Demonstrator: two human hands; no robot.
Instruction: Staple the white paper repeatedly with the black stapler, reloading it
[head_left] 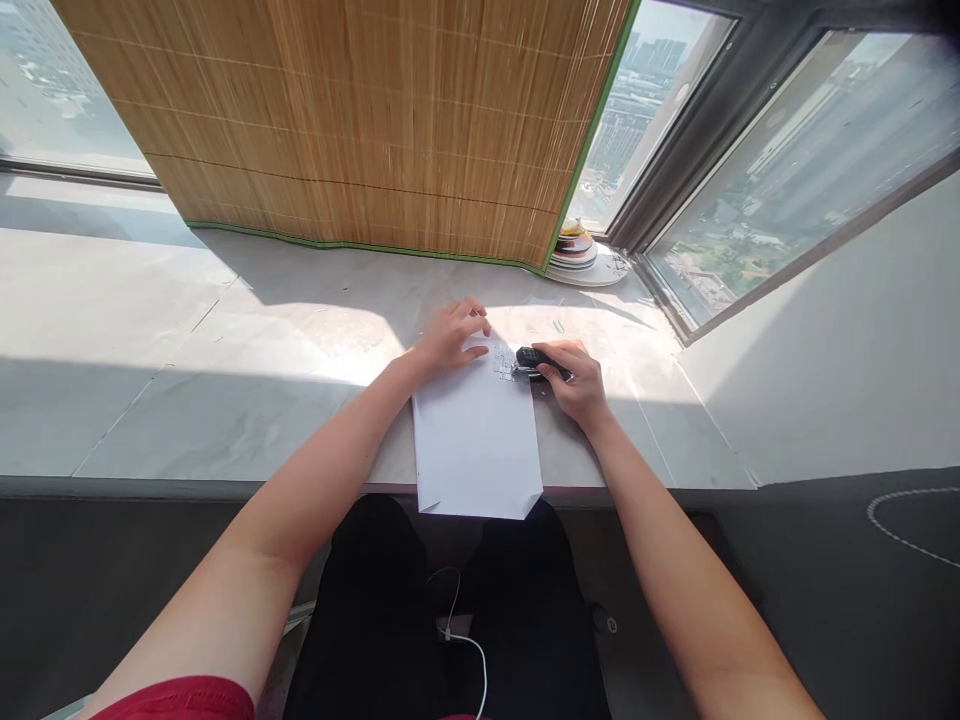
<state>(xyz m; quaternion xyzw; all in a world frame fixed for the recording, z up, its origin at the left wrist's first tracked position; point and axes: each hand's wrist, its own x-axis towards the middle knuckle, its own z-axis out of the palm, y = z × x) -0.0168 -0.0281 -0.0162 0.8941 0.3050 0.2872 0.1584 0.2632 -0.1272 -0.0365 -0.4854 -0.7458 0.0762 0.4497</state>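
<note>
Seated position at a stone ledge point(187, 400) under a window point(795, 150); both bare forearms reach forward over the lap; left hand point(450, 335) lies palm down on the far left corner of a white sheet of paper point(476, 440), fingers spread and loose, gripping nothing, pressing the sheet flat; right hand point(577, 380) is closed around a black stapler point(534, 362), thumb on top, fingers curled beneath; the stapler's nose sits at the far right corner of the sheet, touching its edge; a small glinting patch point(504, 362) lies on the paper just beside the stapler's tip, too fine to identify; the sheet lies lengthwise away from the body, its near end overhanging the front edge of the ledge, near corners cut or folded at a slant; a bamboo blind point(360, 120) hangs down to the ledge behind the hands; a stack of plates point(574, 252) stands at the blind's right end, well apart from the hands; a white cable point(465, 640) lies across the dark lap
</note>
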